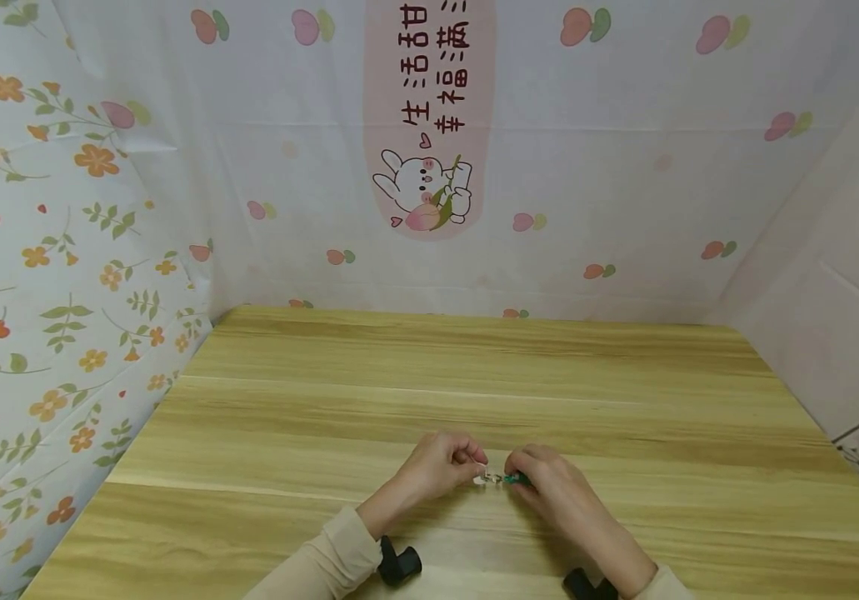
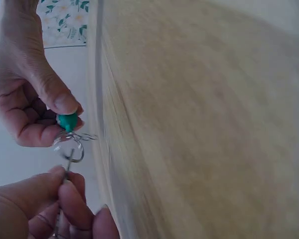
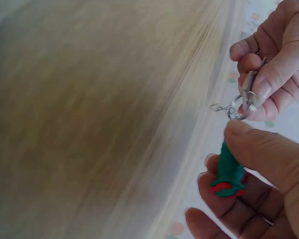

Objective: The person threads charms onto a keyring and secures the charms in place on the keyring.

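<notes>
Both hands meet low over the wooden table (image 1: 474, 375), near its front edge. My right hand (image 1: 525, 477) pinches a small green piece (image 3: 227, 169) with a red band at its end, thumb on top. A twisted metal wire ring (image 2: 74, 144) hangs off the green piece (image 2: 67, 121). My left hand (image 1: 472, 463) pinches a small metal clasp (image 3: 248, 95) that links into that ring. In the left wrist view the left hand's fingers (image 2: 65, 196) close on the clasp from below. The whole item (image 1: 500, 478) spans the small gap between the two hands.
Printed cloth walls close the table in: floral on the left (image 1: 47, 275), a rabbit picture with writing at the back (image 1: 425, 192), plain on the right (image 1: 834, 300). Black wrist mounts (image 1: 399, 565) show at the bottom edge.
</notes>
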Demonstrator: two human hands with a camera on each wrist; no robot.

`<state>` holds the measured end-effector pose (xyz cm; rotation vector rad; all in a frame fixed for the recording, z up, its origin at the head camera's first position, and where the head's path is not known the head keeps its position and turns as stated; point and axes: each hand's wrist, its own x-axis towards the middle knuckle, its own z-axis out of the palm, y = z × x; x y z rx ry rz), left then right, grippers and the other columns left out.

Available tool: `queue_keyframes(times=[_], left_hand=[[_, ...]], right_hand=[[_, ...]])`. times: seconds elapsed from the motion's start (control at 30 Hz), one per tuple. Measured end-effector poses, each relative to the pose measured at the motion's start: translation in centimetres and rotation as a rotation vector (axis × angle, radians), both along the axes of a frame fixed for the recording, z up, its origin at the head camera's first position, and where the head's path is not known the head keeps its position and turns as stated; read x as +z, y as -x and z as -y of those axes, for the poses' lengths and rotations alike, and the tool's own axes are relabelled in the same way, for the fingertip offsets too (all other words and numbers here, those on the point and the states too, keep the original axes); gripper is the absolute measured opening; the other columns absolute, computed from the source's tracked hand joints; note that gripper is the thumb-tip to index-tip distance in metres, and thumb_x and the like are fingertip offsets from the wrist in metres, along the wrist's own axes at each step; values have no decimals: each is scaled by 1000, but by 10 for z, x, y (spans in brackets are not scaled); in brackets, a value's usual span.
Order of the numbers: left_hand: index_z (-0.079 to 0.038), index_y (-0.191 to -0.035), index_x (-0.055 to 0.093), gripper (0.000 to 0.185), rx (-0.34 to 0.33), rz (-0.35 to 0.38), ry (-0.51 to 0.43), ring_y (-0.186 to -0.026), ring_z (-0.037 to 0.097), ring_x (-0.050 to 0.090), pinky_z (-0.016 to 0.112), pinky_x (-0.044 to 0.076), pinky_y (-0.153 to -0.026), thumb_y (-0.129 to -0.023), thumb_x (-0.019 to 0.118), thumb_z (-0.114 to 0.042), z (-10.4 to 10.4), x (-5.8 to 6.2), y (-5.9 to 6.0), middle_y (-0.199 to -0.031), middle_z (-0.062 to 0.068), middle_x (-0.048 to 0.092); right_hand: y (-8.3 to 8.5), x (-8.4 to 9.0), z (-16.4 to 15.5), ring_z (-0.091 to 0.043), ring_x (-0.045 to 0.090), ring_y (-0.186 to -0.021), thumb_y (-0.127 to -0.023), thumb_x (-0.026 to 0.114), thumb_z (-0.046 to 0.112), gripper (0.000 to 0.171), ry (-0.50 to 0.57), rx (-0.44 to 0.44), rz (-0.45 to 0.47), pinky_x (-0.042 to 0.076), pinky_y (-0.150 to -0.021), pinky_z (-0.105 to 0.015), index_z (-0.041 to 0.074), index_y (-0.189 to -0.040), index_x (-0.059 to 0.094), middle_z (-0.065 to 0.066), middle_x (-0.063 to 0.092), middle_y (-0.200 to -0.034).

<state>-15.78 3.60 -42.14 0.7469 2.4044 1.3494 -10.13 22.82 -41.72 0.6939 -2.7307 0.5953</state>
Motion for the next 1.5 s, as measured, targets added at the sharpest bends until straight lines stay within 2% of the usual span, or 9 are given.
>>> queue_keyframes(times=[0.27, 0.43, 0.73, 0.97, 1.13, 1.3, 1.5], left_hand=[[-8, -81, 69, 5, 1, -88, 86, -58, -3, 46, 15, 38, -53, -83, 71, -12, 1, -3, 2, -68, -7, 62], [-13, -78, 69, 5, 13, -151, 145, -56, -4, 45, 16, 35, -53, -80, 74, -13, 1, -6, 2, -65, -10, 62], [-15, -77, 69, 7, 21, -196, 201, -57, -4, 46, 15, 36, -54, -79, 75, -14, 1, -6, 1, -64, -10, 61], [-17, -76, 67, 11, 59, -295, 287, -64, 0, 49, 17, 36, -58, -77, 77, -19, 2, -7, 2, -67, -11, 60], [-17, -79, 65, 15, 84, -334, 350, -65, 3, 47, 18, 35, -57, -77, 77, -25, 3, -7, 0, -71, -9, 57], [-15, -82, 63, 19, 94, -366, 390, -63, 5, 44, 19, 33, -54, -77, 77, -27, 5, -4, -3, -72, -7, 53], [-14, -84, 62, 21, 85, -387, 400, -63, 4, 42, 19, 32, -53, -77, 77, -28, 8, -3, -6, -72, -8, 49]], right_hand=[[5, -5, 1, -7, 55, -73, -69, 80, 3, 22, -41, -3, 48, 47, -60, -20, 15, -78, 62, 7, 59, -78], [6, -7, 1, -8, 56, -73, -69, 80, 4, 23, -61, 3, 63, 47, -61, -20, 15, -78, 62, 6, 59, -79], [7, -6, 1, -8, 52, -71, -70, 80, 5, 23, -82, 20, 41, 44, -57, -19, 16, -76, 61, 7, 56, -77], [8, -7, 1, -9, 50, -73, -69, 80, 5, 23, -95, 7, 34, 44, -58, -20, 16, -77, 62, 7, 53, -76], [9, -7, 1, -8, 49, -72, -69, 80, 5, 23, -94, 4, 37, 43, -58, -20, 16, -78, 63, 7, 53, -76], [8, -8, 0, -9, 50, -74, -68, 81, 4, 25, -99, -3, 39, 45, -59, -21, 15, -81, 63, 6, 55, -78], [1, -5, -4, -10, 53, -78, -69, 81, 7, 29, -105, -16, 83, 49, -65, -24, 10, -92, 65, 4, 57, -85]])
